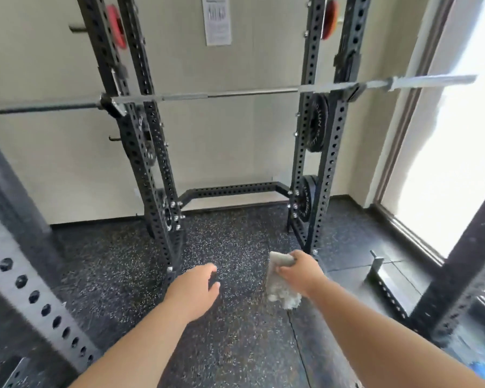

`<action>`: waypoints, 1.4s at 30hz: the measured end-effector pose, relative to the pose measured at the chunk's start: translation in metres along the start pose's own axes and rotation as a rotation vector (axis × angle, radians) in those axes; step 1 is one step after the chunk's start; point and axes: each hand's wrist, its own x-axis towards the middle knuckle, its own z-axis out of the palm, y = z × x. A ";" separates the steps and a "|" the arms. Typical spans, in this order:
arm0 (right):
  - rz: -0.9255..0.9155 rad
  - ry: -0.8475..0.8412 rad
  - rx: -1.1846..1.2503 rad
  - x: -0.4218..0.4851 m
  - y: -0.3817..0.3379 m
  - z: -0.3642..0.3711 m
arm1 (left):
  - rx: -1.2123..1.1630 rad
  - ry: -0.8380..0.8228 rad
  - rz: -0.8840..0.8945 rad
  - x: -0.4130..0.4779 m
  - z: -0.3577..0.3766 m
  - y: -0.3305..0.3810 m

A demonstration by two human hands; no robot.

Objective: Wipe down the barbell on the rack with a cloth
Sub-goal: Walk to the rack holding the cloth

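Barbell (pixel 230 93) is laid across the rack (pixel 326 175), well above the cloth (pixel 277 278). One cloth is gripped by the right hand (pixel 300 271); the left hand (pixel 196 287) is relaxed, holding nothing. Lettering on the plates (pixel 315 121) is too blurred to be read.

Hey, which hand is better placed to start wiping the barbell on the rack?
Right. The right hand grips the cloth. The left hand looks empty, fingers loosely curled. Both hang low, well below the barbell, so neither is nearer.
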 end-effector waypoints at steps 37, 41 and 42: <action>-0.342 0.620 0.067 0.232 -0.124 -0.255 | -0.030 0.305 0.338 0.381 -0.160 0.164; -0.355 0.699 0.092 0.258 -0.111 -0.257 | -0.042 0.278 0.383 0.422 -0.145 0.178; -0.353 0.712 0.098 0.266 -0.107 -0.258 | -0.038 0.270 0.397 0.432 -0.142 0.183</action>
